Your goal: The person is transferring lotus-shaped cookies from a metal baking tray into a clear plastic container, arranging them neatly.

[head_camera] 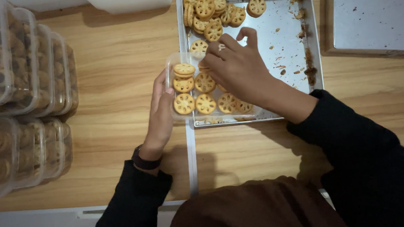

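Note:
My left hand (160,111) grips the near left corner of a clear plastic container (170,67) that rests on the front edge of a metal baking tray (277,44). Round lattice-patterned cookies (194,94) lie in rows inside the container. My right hand (237,65) reaches over the container, fingertips pinching a cookie (204,66) above the rows. A pile of the same cookies (212,12) sits at the tray's far left, with one single cookie (198,47) just beyond the container. Both arms wear dark sleeves, and a dark band circles my left wrist.
Stacks of closed clear containers (26,74) filled with cookies stand along the left of the wooden table (117,78), in a far and a near group. Crumbs line the tray's right side. A second metal tray (378,23) sits at the far right.

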